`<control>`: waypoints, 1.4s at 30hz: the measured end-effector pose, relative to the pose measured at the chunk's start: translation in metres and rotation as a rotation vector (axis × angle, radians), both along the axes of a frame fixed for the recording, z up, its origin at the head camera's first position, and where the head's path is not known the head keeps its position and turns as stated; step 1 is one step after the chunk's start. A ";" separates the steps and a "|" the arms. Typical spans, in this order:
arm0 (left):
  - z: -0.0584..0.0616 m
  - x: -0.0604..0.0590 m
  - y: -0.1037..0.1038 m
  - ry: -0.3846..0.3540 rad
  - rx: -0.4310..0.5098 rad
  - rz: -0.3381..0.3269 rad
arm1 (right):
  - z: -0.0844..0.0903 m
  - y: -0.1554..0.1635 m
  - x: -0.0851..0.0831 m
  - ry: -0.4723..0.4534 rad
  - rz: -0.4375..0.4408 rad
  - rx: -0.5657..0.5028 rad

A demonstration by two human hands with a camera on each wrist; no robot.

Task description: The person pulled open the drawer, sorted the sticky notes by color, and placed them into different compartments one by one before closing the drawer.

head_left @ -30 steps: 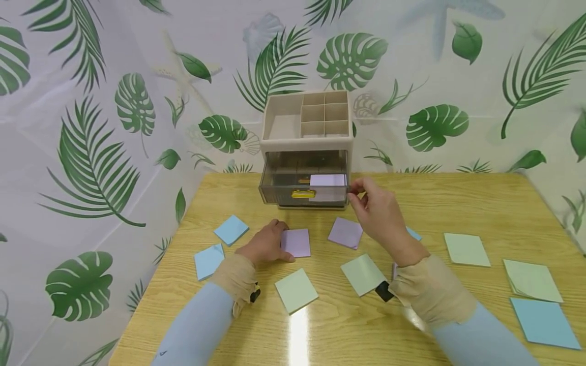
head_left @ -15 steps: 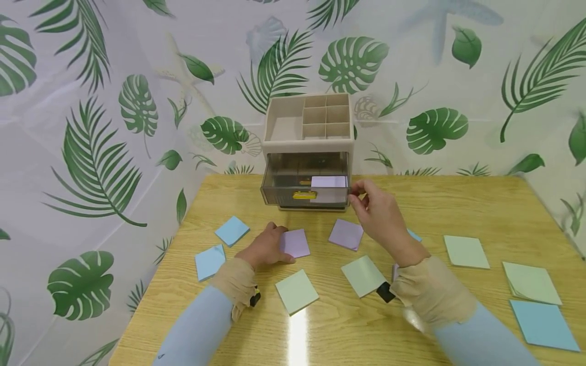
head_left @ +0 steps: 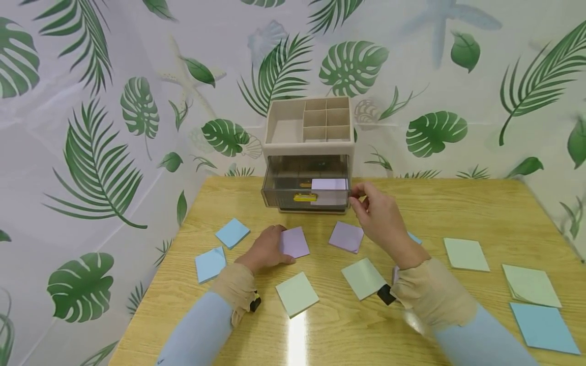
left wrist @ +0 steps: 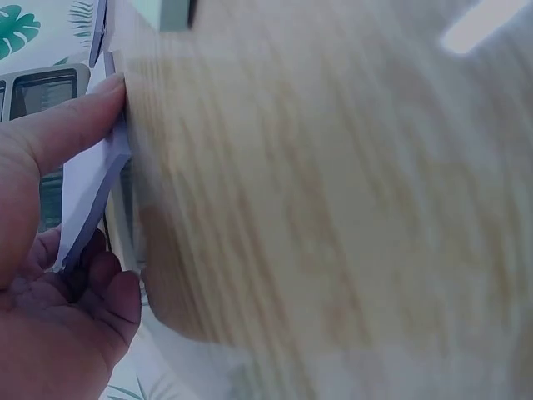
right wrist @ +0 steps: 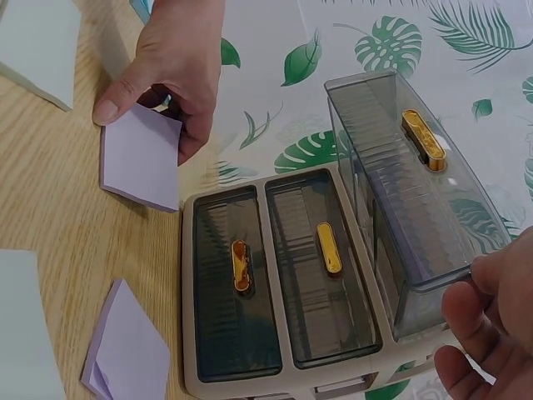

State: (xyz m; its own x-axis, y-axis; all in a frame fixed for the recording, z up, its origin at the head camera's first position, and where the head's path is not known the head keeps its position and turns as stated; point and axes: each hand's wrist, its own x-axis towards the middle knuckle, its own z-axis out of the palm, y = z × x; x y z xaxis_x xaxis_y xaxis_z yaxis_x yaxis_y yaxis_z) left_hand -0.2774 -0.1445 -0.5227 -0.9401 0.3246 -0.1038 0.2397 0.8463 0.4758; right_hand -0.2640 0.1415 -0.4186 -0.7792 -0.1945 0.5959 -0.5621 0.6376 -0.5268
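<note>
My right hand point(head_left: 380, 216) is at the right front corner of the smoky pulled-out drawer point(head_left: 304, 187) of the beige desk organizer point(head_left: 309, 152), fingers curled around that corner; the right wrist view shows my fingertips point(right wrist: 466, 312) pinching the drawer's edge. The drawer, with its yellow handle point(head_left: 304, 197), sticks out from the organizer's top row, and a lilac sticky-note pad point(head_left: 328, 184) lies inside it toward the right side. Compared with a second ago the drawer and my right hand sit in the same relation; I cannot see that the drawer has slid either way.

My left hand point(head_left: 265, 249) rests on the wooden table point(head_left: 458, 213) in front of the organizer, thumb and fingers clamped on the left edge of a purple sticky-note pad point(head_left: 294, 242); the left wrist view shows that edge lifted slightly off the wood. It holds the pad as it did before.

A second purple pad point(head_left: 346, 236) lies just right of the held one, in front of the drawer. Green pads point(head_left: 297, 293) and blue pads point(head_left: 232, 232) are scattered nearer me than the organizer.
</note>
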 end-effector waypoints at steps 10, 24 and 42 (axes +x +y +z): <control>-0.003 0.001 -0.003 -0.001 0.023 0.020 | -0.002 -0.001 0.000 0.004 0.006 -0.011; -0.004 -0.001 -0.006 0.027 0.147 0.074 | -0.001 -0.001 0.000 0.019 0.005 -0.013; 0.023 0.015 -0.010 -0.117 0.583 0.211 | -0.001 -0.002 0.002 0.015 -0.002 -0.024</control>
State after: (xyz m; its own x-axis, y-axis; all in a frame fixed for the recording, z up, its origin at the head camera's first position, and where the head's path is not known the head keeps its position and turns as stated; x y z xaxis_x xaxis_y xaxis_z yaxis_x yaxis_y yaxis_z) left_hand -0.2619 -0.1547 -0.4997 -0.9833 0.1672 -0.0718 0.0140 0.4631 0.8862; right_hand -0.2622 0.1391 -0.4196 -0.7704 -0.1786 0.6120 -0.5690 0.6259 -0.5335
